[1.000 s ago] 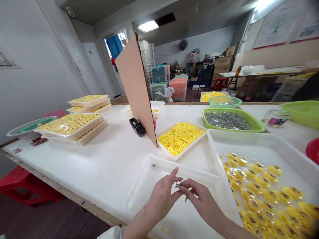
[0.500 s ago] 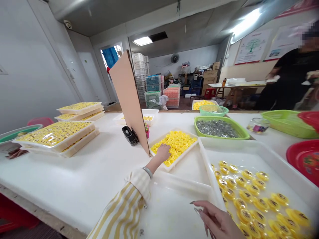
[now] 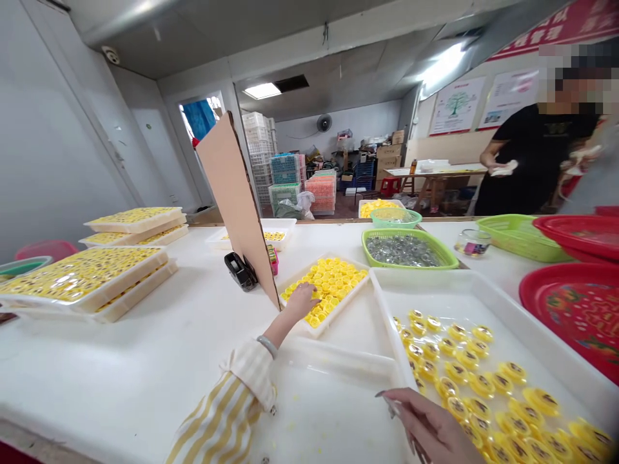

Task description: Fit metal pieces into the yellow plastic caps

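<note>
Small yellow plastic caps point(image 3: 333, 283) look glossy in a smooth white plastic tray point(image 3: 358, 294). The brown cardboard sheet point(image 3: 232, 193) is matt. The white tabletop point(image 3: 159, 335) shines smooth.

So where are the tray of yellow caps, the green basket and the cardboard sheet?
tray of yellow caps point(image 3: 342, 307): head view, its near right rim.
green basket point(image 3: 411, 267): head view, its front rim.
cardboard sheet point(image 3: 232, 193): head view, middle of its face.

Bright, even indoor light.
Lit from ceiling panel point(image 3: 264, 90) and strip lamp point(image 3: 442, 64); noted mild glare on white table point(image 3: 145, 361), faint shadows, wide-angle stretching at edges, slight softness on right hand point(image 3: 430, 428).
</note>
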Available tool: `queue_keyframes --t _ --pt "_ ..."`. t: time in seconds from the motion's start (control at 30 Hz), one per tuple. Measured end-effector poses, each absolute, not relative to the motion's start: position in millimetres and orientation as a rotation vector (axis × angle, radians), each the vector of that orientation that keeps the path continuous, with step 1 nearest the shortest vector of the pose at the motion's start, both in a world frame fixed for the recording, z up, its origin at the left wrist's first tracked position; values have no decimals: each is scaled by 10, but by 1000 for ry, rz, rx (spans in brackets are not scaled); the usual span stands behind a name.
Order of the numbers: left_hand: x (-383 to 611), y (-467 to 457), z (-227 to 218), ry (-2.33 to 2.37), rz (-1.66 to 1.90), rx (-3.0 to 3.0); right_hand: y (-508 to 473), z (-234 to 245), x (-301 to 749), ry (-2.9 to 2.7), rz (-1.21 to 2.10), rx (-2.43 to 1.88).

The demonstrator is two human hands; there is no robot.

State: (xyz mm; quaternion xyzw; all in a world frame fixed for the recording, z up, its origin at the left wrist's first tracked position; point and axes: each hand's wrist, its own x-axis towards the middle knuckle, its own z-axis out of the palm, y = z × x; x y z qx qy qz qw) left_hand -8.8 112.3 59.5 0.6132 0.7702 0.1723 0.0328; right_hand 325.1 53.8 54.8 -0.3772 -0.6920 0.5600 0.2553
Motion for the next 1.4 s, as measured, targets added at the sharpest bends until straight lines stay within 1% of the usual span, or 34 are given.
queue_keyframes --t 0.1,0.2,0.3,0.4,0.57,0.7,0.87,1.03,1.27,1.4 --pt "64 725 837 2233 625 1978 615 610 3210 -1814 1624 -1007" --pt "388 224 1047 2026 719 2038 626 727 3101 -1803 1697 -887" --pt "764 -231 1153 1747 842 1791 545 835 2974 -1788 1752 -799" --pt "1063 -512 1123 1635 901 1515 418 855 2898 -1827 1795 -739" --pt "1304 -671 948 1477 1015 1141 204 756 2910 -1862 1825 -703" --pt "1380 -728 935 1437 1116 1177 76 750 2943 -1863 1683 -730" --pt "1482 -762 1077 1276 1199 1255 -8 790 2924 -1772 1663 -793" --pt "1616 -815 1073 1401 1286 1325 -113 766 2872 -1574 1498 -864" --pt "1801 -785 626 1544 1497 1327 -315 664 2780 -1347 1415 -934" --pt "1816 -775 518 1597 1509 1434 -341 597 2780 -1323 1390 -934"
